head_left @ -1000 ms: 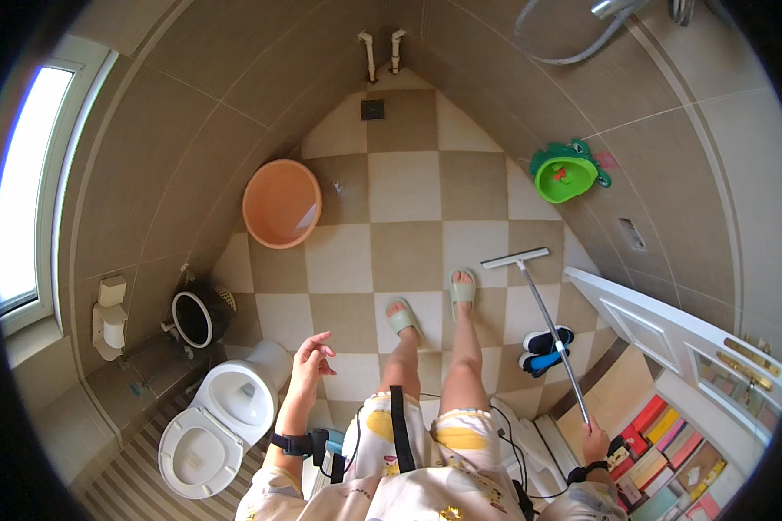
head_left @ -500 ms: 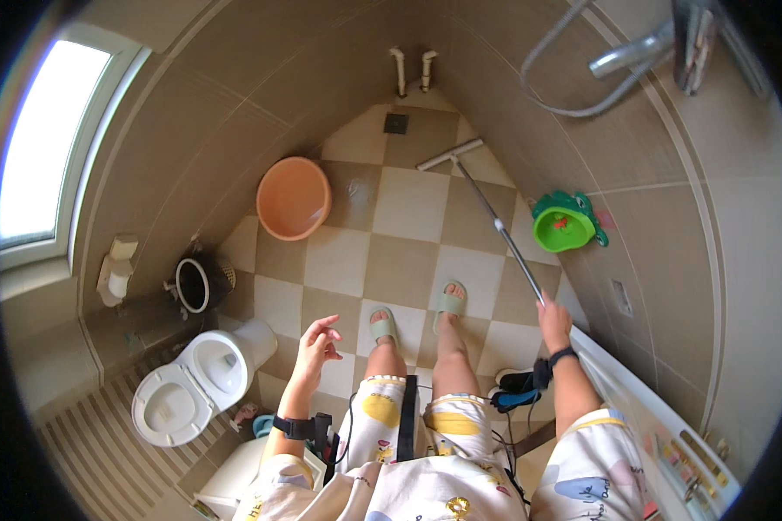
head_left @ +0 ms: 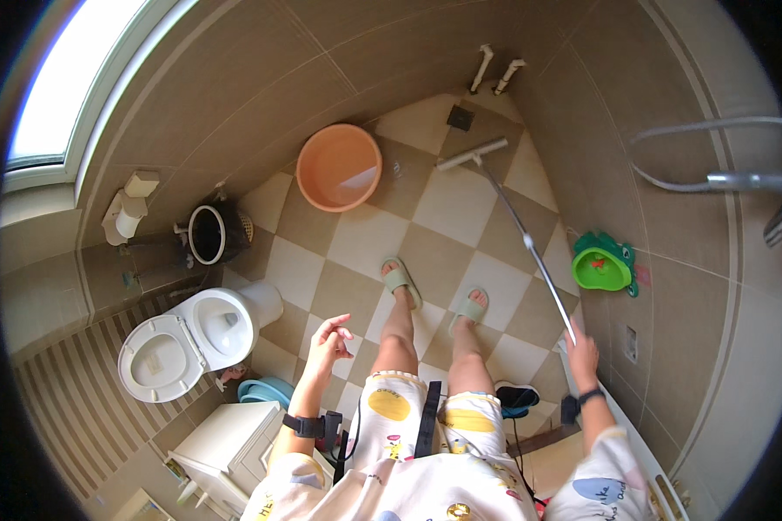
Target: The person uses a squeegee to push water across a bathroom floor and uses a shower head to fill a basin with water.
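My right hand (head_left: 584, 358) is closed around the upper end of a long-handled floor squeegee (head_left: 527, 239). Its silver-grey pole slants away from me, and the pale crossbar at its far end rests on the tiles just short of a dark square floor drain (head_left: 460, 117). My left hand (head_left: 328, 340) is raised in front of me with nothing in it, its fingers apart and loosely bent. Both feet, in pale green slippers (head_left: 400, 282), stand on the checkered floor between my hands and the crossbar.
An orange basin (head_left: 339, 201) stands by the left wall, with a bin (head_left: 207, 234) and a toilet (head_left: 230, 313) nearer. On the right wall hang a green frog-shaped urinal (head_left: 601, 269) and a shower hose (head_left: 669, 187). White pipes (head_left: 480, 69) rise in the far corner.
My view has turned left. The squeegee's crossbar has slid left across the tiles, closer to the drain. My left foot has come forward past the right one. The left hand stays raised.
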`<action>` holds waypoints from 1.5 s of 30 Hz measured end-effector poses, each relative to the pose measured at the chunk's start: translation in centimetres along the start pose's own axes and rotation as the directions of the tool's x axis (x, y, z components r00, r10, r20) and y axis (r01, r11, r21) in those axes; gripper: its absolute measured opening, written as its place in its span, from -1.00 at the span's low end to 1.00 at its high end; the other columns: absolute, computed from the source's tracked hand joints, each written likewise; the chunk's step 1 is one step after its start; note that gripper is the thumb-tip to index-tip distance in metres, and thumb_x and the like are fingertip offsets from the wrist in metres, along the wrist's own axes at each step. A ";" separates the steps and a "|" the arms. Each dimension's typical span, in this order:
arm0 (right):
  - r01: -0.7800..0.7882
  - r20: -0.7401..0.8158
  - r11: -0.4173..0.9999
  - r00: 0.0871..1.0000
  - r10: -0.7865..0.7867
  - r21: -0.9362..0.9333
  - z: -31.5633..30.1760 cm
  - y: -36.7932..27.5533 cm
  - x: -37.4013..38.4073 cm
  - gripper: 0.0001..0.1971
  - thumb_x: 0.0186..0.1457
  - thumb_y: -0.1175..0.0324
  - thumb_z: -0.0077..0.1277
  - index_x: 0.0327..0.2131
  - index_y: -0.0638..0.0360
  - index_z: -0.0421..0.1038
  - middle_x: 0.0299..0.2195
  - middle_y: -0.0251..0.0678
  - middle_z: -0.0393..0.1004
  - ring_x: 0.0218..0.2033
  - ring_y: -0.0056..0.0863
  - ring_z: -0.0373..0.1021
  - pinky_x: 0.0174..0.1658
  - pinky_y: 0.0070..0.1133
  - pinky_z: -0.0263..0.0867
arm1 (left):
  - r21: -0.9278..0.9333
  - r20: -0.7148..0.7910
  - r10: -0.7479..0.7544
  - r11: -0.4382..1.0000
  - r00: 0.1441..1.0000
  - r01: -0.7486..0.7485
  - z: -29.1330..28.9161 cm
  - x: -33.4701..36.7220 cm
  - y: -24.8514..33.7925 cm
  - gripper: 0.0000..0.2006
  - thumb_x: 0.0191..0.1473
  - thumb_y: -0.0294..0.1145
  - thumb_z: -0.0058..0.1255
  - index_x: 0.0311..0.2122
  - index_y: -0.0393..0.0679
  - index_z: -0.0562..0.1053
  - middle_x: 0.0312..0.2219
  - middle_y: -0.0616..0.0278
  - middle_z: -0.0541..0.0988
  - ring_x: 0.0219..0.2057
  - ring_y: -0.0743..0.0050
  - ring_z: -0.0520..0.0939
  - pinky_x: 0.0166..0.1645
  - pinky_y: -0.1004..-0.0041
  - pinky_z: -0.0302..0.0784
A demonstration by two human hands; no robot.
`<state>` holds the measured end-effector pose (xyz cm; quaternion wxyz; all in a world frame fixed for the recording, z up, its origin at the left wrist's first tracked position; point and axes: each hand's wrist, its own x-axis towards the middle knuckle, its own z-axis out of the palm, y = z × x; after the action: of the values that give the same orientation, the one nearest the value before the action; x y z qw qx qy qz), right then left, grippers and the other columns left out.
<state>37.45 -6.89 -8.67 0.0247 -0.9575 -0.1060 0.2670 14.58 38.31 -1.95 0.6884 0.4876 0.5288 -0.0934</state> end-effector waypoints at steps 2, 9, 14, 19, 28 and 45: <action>-0.019 0.011 0.999 1.000 0.019 0.025 1.6 1.1 -5.9 -0.61 0.05 0.18 -0.09 0.00 -0.16 0.29 -0.56 0.02 0.42 -0.51 0.00 0.37 -0.46 -0.21 0.26 | -0.023 0.000 -0.029 0.999 1.000 0.029 -1.9 1.0 0.9 -0.64 0.04 -0.48 -0.33 -0.02 -0.13 0.32 -0.47 0.40 0.42 -0.62 0.78 0.34 -0.42 0.56 0.48; -0.174 0.277 0.981 0.942 0.191 -0.084 1.5 -7.7 -12.3 -0.56 0.04 0.24 -0.11 0.06 -0.25 0.22 -0.59 0.01 0.41 -0.52 0.02 0.35 -0.37 -0.20 0.27 | -0.036 0.008 0.017 0.999 1.000 -0.017 -8.4 4.5 4.9 -0.67 0.09 -0.49 -0.34 -0.03 -0.12 0.33 -0.47 0.40 0.41 -0.63 0.81 0.30 -0.46 0.62 0.46; -0.186 0.205 0.980 0.964 0.169 0.066 1.8 -14.8 -4.4 -0.59 0.07 0.27 -0.15 0.05 -0.17 0.22 -0.47 0.07 0.42 -0.40 0.04 0.35 -0.31 -0.18 0.25 | -0.037 0.014 0.059 0.998 0.998 -0.059 -11.1 5.8 8.4 -0.68 0.11 -0.47 -0.34 -0.03 -0.12 0.33 -0.47 0.40 0.41 -0.63 0.80 0.30 -0.46 0.64 0.44; -0.057 -0.017 0.998 0.998 0.057 -0.028 -0.6 -18.2 5.9 -0.67 0.05 0.29 -0.16 -0.06 -0.05 0.34 -0.46 0.00 0.45 -0.38 -0.04 0.40 -0.32 -0.21 0.29 | -0.054 0.034 0.072 0.996 0.997 -0.070 -12.0 6.3 10.8 -0.67 0.09 -0.48 -0.35 -0.03 -0.11 0.33 -0.47 0.40 0.42 -0.65 0.79 0.30 -0.48 0.61 0.45; 0.147 -0.070 0.624 0.949 -0.309 -0.768 -17.0 -29.1 16.2 -0.74 0.01 0.40 -0.14 -0.18 0.00 0.39 -0.42 -0.34 0.50 -0.39 -0.46 0.47 -0.41 -0.53 0.35 | -0.136 -0.043 0.156 0.978 0.987 -0.161 -14.6 5.2 11.8 -0.65 0.04 -0.46 -0.30 -0.02 -0.15 0.30 -0.47 0.38 0.40 -0.64 0.76 0.32 -0.47 0.59 0.46; 0.283 0.273 -0.056 0.825 -0.495 -0.958 -27.2 -54.6 26.6 -0.82 -0.02 0.42 -0.04 -0.33 0.00 0.53 -0.46 -0.40 0.53 -0.41 -0.41 0.46 -0.30 -0.33 0.23 | -0.417 -0.348 0.140 0.863 0.927 -0.287 -11.1 -0.6 11.1 -0.67 0.10 -0.42 -0.27 -0.01 -0.20 0.29 -0.50 0.34 0.43 -0.65 0.74 0.40 -0.55 0.61 0.49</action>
<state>63.35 52.37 6.81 -0.5387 -0.6611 -0.5216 0.0285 14.43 52.25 5.31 0.6999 0.3750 0.5777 0.1889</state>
